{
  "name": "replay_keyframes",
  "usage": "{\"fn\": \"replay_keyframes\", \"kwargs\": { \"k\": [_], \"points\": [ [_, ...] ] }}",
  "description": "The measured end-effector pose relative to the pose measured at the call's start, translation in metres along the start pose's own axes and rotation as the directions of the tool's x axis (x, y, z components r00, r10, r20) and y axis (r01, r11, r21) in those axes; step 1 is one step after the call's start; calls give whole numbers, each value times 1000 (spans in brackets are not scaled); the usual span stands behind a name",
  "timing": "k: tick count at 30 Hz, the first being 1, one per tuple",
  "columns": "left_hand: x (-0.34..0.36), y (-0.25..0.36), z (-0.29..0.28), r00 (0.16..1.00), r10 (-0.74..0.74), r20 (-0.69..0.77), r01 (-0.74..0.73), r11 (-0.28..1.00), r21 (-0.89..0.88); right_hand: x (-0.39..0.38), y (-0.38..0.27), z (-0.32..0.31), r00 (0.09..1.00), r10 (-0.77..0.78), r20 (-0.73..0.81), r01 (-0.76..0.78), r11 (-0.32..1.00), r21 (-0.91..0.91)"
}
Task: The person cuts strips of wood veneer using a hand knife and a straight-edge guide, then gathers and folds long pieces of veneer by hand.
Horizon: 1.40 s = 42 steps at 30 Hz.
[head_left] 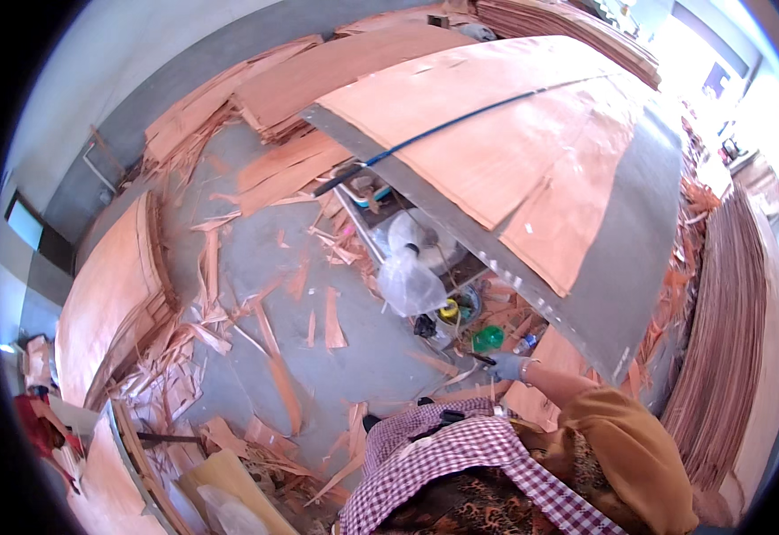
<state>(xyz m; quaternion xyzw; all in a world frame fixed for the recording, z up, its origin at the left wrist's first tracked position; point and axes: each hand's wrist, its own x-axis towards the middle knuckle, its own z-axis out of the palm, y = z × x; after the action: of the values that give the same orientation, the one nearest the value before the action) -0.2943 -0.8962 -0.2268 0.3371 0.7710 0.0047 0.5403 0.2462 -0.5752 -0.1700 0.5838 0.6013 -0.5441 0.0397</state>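
My right hand (pixel 508 366), in a pale blue-grey glove, is closed around a dark slim tool (pixel 480 358); the tool's kind is too small to tell. The hand is low, just outside the near edge of the grey worktable (pixel 634 259). Thin wood veneer sheets (pixel 487 134) lie on the tabletop, and one has a long split at its near end. A long blue-and-black rod (pixel 443 132) rests across them, its dark end sticking out past the table's left edge. A green plastic bottle (pixel 488 338) is beside the hand. My left hand is out of the picture.
Beneath the table edge hangs a clear plastic bag (pixel 410 281) near a shelf (pixel 360 221). Veneer stacks stand at the left (pixel 113 294), back (pixel 345 76) and right (pixel 719 330). Torn veneer strips (pixel 278 383) litter the grey floor (pixel 255 241).
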Motion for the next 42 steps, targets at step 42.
{"fn": "replay_keyframes", "kwargs": {
  "k": [42],
  "points": [
    [-111,649,25,-338,651,679,-856,-513,66,-199,-54,462,558,820,123,-166,-35,986]
  ]
}}
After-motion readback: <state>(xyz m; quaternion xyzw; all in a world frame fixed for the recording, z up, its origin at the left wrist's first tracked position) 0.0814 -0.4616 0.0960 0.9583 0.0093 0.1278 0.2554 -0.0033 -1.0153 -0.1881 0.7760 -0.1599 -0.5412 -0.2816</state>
